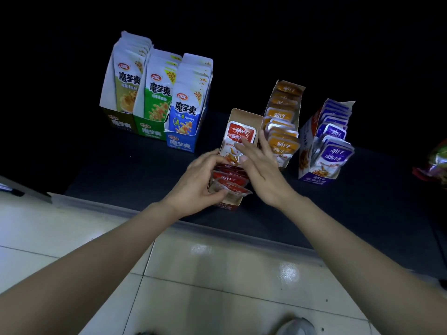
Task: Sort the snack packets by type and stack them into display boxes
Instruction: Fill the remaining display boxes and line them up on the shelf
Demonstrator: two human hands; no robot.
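red snack packets [228, 181] fanned in red display box [242, 115], orange box [300, 107] and purple box [306, 146] alongside, filled upright

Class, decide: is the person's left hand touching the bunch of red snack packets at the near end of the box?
Touching. The head view shows the left hand with fingers and thumb curled round the red snack packets.

The table [125, 170] is bare on its near left, and an open lane runs between the blue box [180, 143] and the red box [244, 114]. The orange box [301, 102] stands just beside the red box's right wall, with no lane between them, and red packets [229, 178] crowd the red box's near end. Only a slim gap parts the orange box from the purple box [306, 141].
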